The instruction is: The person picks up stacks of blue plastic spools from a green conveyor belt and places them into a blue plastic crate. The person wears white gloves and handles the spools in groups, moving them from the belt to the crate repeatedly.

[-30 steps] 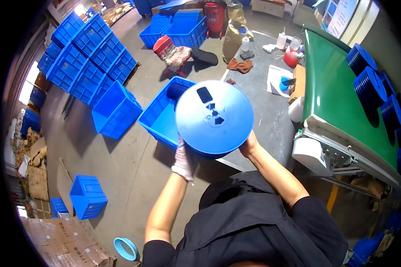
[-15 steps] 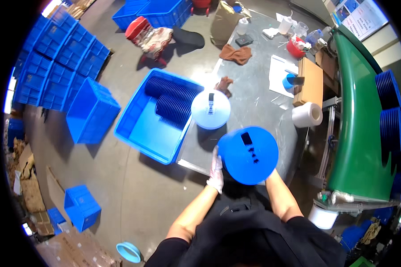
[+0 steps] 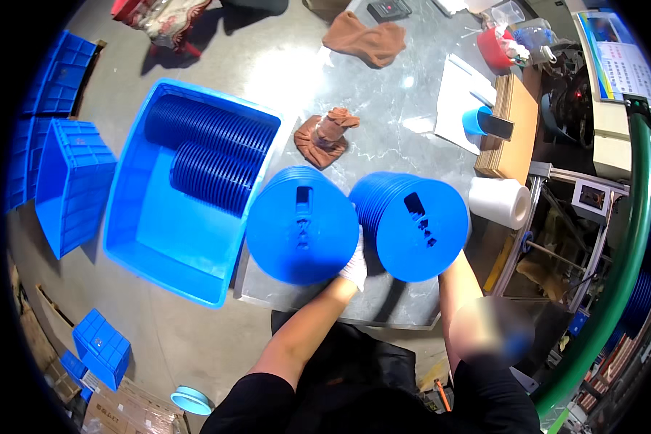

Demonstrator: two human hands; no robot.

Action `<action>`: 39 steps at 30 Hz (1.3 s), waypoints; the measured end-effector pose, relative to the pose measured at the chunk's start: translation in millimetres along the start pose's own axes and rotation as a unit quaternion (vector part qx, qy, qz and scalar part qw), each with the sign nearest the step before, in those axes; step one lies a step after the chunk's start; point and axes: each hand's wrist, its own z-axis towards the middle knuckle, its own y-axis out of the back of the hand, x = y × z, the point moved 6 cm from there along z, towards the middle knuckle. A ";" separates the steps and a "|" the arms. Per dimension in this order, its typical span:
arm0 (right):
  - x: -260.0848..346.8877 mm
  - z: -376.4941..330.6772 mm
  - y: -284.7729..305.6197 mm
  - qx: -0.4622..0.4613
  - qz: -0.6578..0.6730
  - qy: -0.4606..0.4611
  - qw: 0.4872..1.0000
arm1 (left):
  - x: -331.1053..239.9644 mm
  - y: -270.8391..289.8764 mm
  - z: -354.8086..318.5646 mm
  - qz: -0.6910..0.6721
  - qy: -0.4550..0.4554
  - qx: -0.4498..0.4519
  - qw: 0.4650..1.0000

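Spools [image 3: 403, 235] before hidden right fingers

This is a factory workshop. Blue plastic crates [image 3: 87, 177] and cardboard cartons [image 3: 141, 409] sit about the concrete floor [image 3: 220, 343], and a green conveyor [image 3: 616, 311] stands beside the grey tabletop [image 3: 405, 148].

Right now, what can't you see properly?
In the head view:
Right hand: fingers hidden behind the right ribbed blue plastic cylinder.
Right forearm: partly covered by a blur.
Red stool with patterned cloth: cut off by the top edge.
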 end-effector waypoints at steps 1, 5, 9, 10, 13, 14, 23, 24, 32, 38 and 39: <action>-0.7 12.2 -2.7 -0.003 0.002 -0.001 1.000 | -10.0 -2.3 13.7 -0.046 0.077 -0.017 0.996; -1.4 41.7 3.8 -0.032 0.015 0.010 0.999 | -67.2 -12.0 48.3 -0.143 0.273 -0.039 0.951; -7.6 56.7 4.6 -0.047 0.029 0.013 0.998 | -58.9 16.1 58.9 0.109 0.198 0.034 0.974; -10.9 58.1 4.8 -0.051 0.036 0.015 0.998 | -58.4 16.1 59.5 0.172 0.174 0.054 0.968; -20.6 51.8 6.6 -0.061 0.043 0.023 0.997 | -1.9 -0.4 39.3 0.022 0.170 -0.013 0.985; -29.4 46.9 7.3 -0.069 0.050 0.021 0.996 | -11.0 1.2 36.4 0.027 0.176 -0.029 0.984; -208.5 -96.3 62.5 -0.125 -0.044 -0.157 0.979 | 37.4 8.5 -104.7 0.027 0.332 0.065 0.941; -216.6 -132.8 58.5 -0.095 -0.104 -0.196 0.970 | 18.5 9.0 -118.5 0.058 0.339 0.096 0.934; -232.1 -242.6 80.9 0.258 -0.591 0.022 0.764 | -73.9 -19.8 -211.9 -0.063 0.383 0.126 0.913; -127.7 -328.4 176.9 0.091 -0.361 0.276 0.886 | -101.2 -39.3 -275.3 -0.119 0.269 0.166 0.941; -112.4 -358.0 200.0 0.088 -0.386 0.290 0.872 | -110.6 -34.4 -285.0 -0.119 0.261 0.167 0.943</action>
